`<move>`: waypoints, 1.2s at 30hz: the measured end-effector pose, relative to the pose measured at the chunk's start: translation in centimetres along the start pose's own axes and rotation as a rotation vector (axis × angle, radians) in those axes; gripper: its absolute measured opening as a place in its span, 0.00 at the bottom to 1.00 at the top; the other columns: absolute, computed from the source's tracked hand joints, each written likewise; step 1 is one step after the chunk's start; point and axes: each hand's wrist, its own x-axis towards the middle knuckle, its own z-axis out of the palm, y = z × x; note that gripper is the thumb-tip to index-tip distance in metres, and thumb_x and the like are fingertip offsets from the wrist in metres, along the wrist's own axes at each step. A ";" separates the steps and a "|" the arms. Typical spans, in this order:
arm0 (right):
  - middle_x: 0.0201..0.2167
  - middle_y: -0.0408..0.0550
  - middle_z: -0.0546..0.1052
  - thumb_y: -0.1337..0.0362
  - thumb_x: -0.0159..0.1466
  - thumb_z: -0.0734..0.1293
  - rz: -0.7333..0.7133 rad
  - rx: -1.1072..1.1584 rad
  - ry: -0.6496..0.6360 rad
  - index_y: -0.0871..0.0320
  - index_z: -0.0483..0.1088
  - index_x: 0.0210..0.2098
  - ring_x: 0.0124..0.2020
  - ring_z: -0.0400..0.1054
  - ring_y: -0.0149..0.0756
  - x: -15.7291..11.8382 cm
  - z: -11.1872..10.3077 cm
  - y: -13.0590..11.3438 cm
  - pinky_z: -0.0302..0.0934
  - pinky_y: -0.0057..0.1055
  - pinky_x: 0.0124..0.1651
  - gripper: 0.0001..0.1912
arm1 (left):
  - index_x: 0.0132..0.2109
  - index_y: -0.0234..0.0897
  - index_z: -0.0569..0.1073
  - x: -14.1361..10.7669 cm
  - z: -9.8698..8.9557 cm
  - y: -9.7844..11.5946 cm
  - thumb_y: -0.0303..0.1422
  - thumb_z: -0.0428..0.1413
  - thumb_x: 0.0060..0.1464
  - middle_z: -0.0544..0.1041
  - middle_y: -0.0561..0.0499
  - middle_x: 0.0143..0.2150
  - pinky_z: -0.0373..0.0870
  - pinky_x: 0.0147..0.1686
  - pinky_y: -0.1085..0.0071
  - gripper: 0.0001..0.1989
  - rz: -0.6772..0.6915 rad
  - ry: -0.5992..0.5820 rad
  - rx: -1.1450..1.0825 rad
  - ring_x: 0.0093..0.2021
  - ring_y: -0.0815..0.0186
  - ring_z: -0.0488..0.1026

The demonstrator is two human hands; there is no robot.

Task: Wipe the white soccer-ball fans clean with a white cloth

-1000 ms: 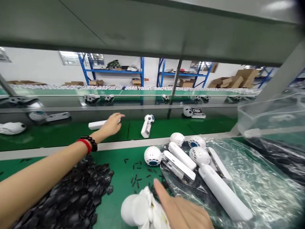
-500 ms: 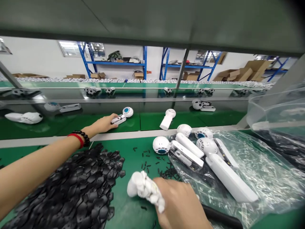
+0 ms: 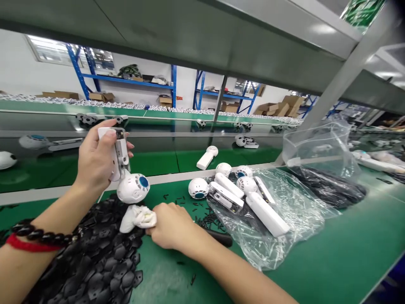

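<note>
Holding the white unit (image 3: pixel 122 154) by its handle, with its ball (image 3: pixel 133 189) hanging lowest, my left grip (image 3: pixel 95 158) is curled round it above the counter (image 3: pixel 335 249), near the far edge. My right grip (image 3: pixel 172 226) is clasped round the tool (image 3: pixel 221 239), whose wrapped head (image 3: pixel 138 218) sits just below the ball; I can't tell whether they touch. Black plates (image 3: pixel 104 270) lie heaped on the counter, reaching back toward its far edge. I judge the step to be lining up ball and head; next calls for a steady left grip and a controlled right wrist.
</note>
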 end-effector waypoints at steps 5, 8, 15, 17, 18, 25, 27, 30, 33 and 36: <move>0.22 0.43 0.76 0.65 0.59 0.62 -0.011 0.301 -0.067 0.58 0.67 0.27 0.21 0.70 0.32 -4.4 -5.1 2.0 0.58 0.24 0.22 0.05 | 0.47 0.40 0.70 -2.6 0.8 0.6 0.37 0.66 0.49 0.76 0.51 0.39 0.70 0.29 0.74 0.20 0.322 -0.224 0.212 0.32 0.68 0.73; 0.23 0.44 0.76 0.62 0.58 0.68 0.143 0.659 0.088 0.60 0.69 0.30 0.17 0.62 0.24 -6.9 -7.6 3.7 0.54 0.21 0.18 0.07 | 0.45 0.40 0.69 -4.2 1.8 0.2 0.31 0.62 0.52 0.75 0.51 0.39 0.68 0.32 0.74 0.14 0.433 -0.558 0.319 0.34 0.68 0.72; 0.23 0.44 0.76 0.63 0.51 0.74 0.293 0.917 0.190 0.61 0.69 0.33 0.16 0.60 0.22 -8.3 -7.5 5.0 0.53 0.20 0.18 0.14 | 0.47 0.41 0.65 -7.6 3.7 -0.7 0.19 0.57 0.49 0.72 0.51 0.41 0.67 0.42 0.69 0.20 0.602 -1.081 0.177 0.42 0.64 0.71; 0.24 0.45 0.77 0.64 0.52 0.74 0.294 0.952 0.180 0.61 0.69 0.35 0.16 0.62 0.23 -7.7 -7.0 5.1 0.53 0.20 0.18 0.14 | 0.47 0.43 0.66 -8.0 3.6 -1.0 0.19 0.57 0.50 0.72 0.52 0.41 0.67 0.43 0.69 0.20 0.491 -0.981 0.075 0.42 0.64 0.71; 0.25 0.46 0.78 0.64 0.52 0.74 0.296 0.984 0.170 0.61 0.69 0.35 0.16 0.62 0.23 -7.2 -6.7 5.2 0.54 0.21 0.18 0.14 | 0.47 0.43 0.66 -8.0 3.5 -1.0 0.20 0.58 0.51 0.71 0.52 0.40 0.67 0.43 0.69 0.18 0.423 -0.925 0.032 0.43 0.64 0.71; 0.20 0.36 0.67 0.66 0.54 0.72 0.335 1.115 0.106 0.58 0.66 0.31 0.16 0.57 0.23 -4.6 -5.3 4.6 0.52 0.22 0.18 0.10 | 0.44 0.42 0.65 -6.5 3.2 -0.5 0.32 0.64 0.46 0.73 0.55 0.35 0.70 0.32 0.72 0.19 -0.193 -0.230 -0.265 0.32 0.67 0.72; 0.19 0.35 0.65 0.68 0.54 0.72 0.333 1.099 0.074 0.58 0.67 0.31 0.16 0.56 0.24 -4.3 -4.8 4.0 0.50 0.22 0.18 0.09 | 0.44 0.42 0.66 -6.2 3.1 -0.4 0.33 0.66 0.43 0.73 0.55 0.32 0.70 0.31 0.73 0.22 -0.348 -0.132 -0.241 0.31 0.67 0.72; 0.18 0.36 0.67 0.70 0.53 0.72 0.321 1.057 0.032 0.59 0.70 0.31 0.17 0.57 0.24 -3.7 -4.0 3.1 0.50 0.23 0.19 0.07 | 0.43 0.41 0.68 -6.1 2.8 -0.5 0.36 0.68 0.41 0.73 0.55 0.30 0.70 0.30 0.73 0.22 -0.500 -0.102 -0.235 0.31 0.66 0.73; 0.20 0.36 0.69 0.69 0.50 0.75 0.278 1.021 0.019 0.59 0.69 0.30 0.19 0.59 0.24 -2.8 -3.5 2.4 0.51 0.23 0.22 0.11 | 0.40 0.39 0.69 -5.9 2.6 -0.9 0.38 0.66 0.46 0.73 0.54 0.30 0.71 0.30 0.73 0.17 -0.601 -0.068 -0.315 0.31 0.67 0.72; 0.23 0.36 0.72 0.69 0.49 0.76 0.245 1.000 0.009 0.58 0.70 0.34 0.21 0.61 0.25 -1.6 -3.3 2.2 0.53 0.24 0.23 0.14 | 0.39 0.38 0.69 -5.7 2.5 -1.0 0.40 0.62 0.52 0.73 0.52 0.30 0.70 0.31 0.73 0.13 -0.687 -0.016 -0.365 0.31 0.68 0.72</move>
